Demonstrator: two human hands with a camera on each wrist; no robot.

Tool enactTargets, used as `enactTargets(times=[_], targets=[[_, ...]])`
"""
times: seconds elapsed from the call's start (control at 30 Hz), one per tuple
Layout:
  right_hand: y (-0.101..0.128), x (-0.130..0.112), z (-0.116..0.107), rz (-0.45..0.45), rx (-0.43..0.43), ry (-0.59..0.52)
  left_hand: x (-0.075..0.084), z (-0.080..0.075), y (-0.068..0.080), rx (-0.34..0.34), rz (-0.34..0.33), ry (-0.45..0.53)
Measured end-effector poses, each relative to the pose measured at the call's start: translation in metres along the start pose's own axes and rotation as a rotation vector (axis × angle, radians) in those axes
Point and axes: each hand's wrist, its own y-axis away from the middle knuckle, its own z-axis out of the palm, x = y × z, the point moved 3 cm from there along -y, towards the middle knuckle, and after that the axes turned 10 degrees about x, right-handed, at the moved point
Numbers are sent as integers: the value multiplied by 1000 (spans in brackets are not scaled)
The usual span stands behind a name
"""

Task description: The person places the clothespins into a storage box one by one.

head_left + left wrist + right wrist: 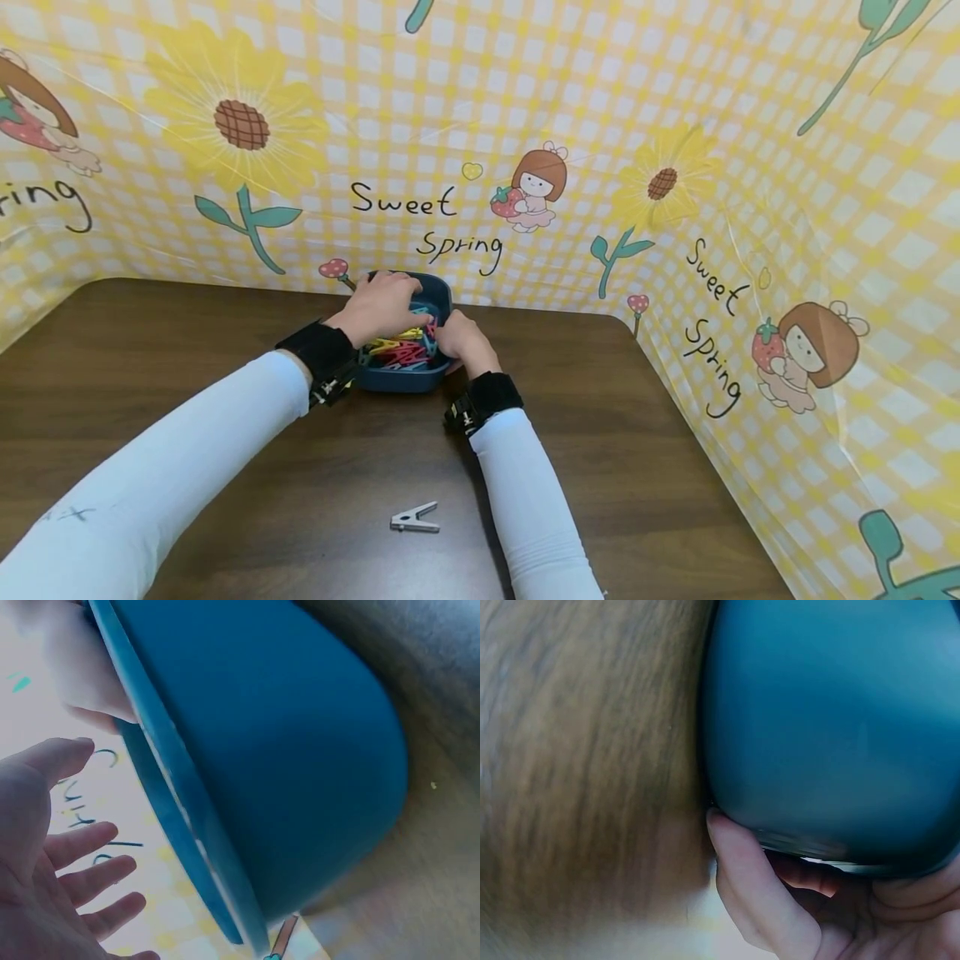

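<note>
A dark blue plastic bin (401, 382) stands at the back of the table against the patterned cloth, with several coloured clothespins (405, 354) inside. My left hand (384, 307) hovers over the bin's left side; in the left wrist view its fingers (97, 889) are spread, and nothing lies between them. At the bin's right side, my right hand (463, 340) grips the wall. The right wrist view shows its fingers (757, 881) against the bin's outer side (825, 735), with the thumb only partly visible. A single grey clothespin (414, 518) lies near the front of the table.
Yellow-and-white checked cloth (570, 108) with printed flowers and figures rises behind and to the right of the brown wooden table (187, 400). Black wrist straps (326, 354) and light sleeves (532, 492) cover both forearms.
</note>
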Motion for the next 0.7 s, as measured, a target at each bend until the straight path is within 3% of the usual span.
enactTargets(times=[0.17, 0.2, 0.37, 0.53, 0.57, 0.7], targets=[[16, -5, -6, -15, -13, 2, -1, -6, 15, 50, 3, 10], [30, -12, -12, -12, -22, 3, -1, -7, 19, 57, 2, 8], [43, -15, -19, 9, -29, -2, 3, -14, 37, 85, 25, 42], [39, -13, -16, -9, -28, -12, 18, -26, 66, 106, 87, 132], [22, -6, -9, -18, -18, -15, 22, -28, 73, 107, 107, 149], [22, -5, -8, -36, -5, -29, 40, -35, 102, 92, 200, 221]])
